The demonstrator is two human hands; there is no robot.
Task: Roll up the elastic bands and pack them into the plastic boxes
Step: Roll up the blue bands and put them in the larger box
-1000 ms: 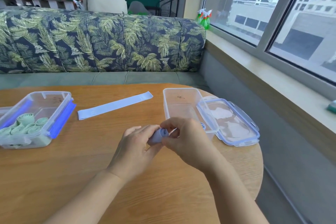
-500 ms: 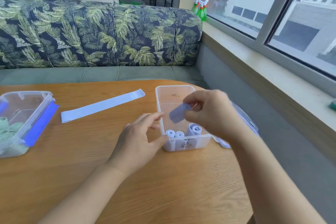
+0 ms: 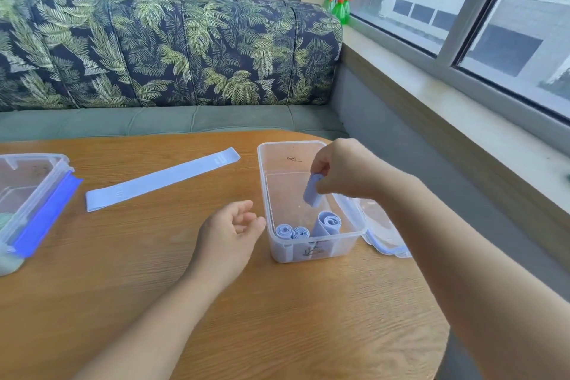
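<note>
My right hand (image 3: 348, 171) pinches a rolled lilac band (image 3: 312, 191) and holds it over the open clear plastic box (image 3: 308, 251) on the round wooden table. Three rolled lilac bands (image 3: 308, 228) stand at the near end of that box. My left hand (image 3: 229, 236) hovers beside the box's left wall, fingers loosely curled and holding nothing. A flat unrolled lilac band (image 3: 163, 179) lies on the table to the left of the box. A second clear box with a blue lid (image 3: 37, 194) sits at the far left, with green rolls partly visible inside.
The clear box's lid (image 3: 382, 231) lies on the table just right of it, near the table edge. A leaf-patterned sofa (image 3: 166, 49) runs behind the table. A window sill (image 3: 462, 108) with green spray bottles (image 3: 339, 3) lines the right side. A person sits beyond the sofa.
My right hand carried the rolled band from in front of me to above the middle of the clear box. My left hand let go of it and drew back to the box's left side.
</note>
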